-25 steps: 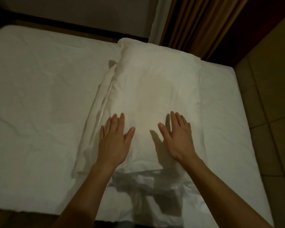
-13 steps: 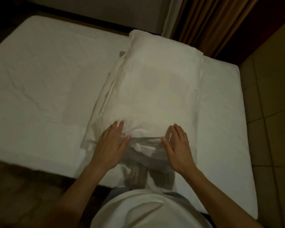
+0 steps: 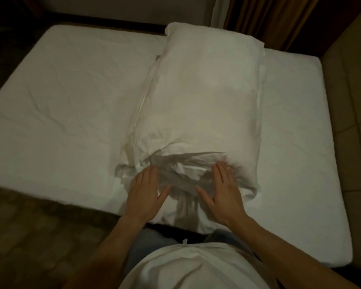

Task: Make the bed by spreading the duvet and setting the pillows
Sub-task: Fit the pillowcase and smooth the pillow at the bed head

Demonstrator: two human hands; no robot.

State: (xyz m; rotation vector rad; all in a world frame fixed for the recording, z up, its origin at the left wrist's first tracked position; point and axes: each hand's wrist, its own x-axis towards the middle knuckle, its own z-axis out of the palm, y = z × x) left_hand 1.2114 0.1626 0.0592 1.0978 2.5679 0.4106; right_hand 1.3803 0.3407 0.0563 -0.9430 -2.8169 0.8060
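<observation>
Step in hand: the duvet (image 3: 208,97) is not yet spread; it lies as a long folded bundle on the bed (image 3: 71,101), so this looks like the start of unfolding it.
Duvet: folded lengthwise, running from the near edge of the bed to the far edge, right of the bed's middle; its near end is loose and crumpled into dark folds.
Left hand (image 3: 144,190): flat on the crumpled near end, left side; fingers straight and together, thumb spread, holding nothing.
Right hand (image 3: 223,190): flat on the same end, right side; fingers straight, thumb spread toward the other thumb, holding nothing.
Between the hands: a bunch of rumpled layers, touching both thumbs.
Pillows: none that I can make out in this view.
Rest: the person's white shirt (image 3: 188,268) low in the head view, brown curtain (image 3: 269,17) beyond the far edge, tiled floor (image 3: 354,101) on the right.
Next move, as a judgement: the fingers need to find and pinch one free layer edge at the near end, then draw it sideways over the bare sheet on the left.
Risk: grabbing several layers at once would drag the whole bundle rather than open it.
</observation>
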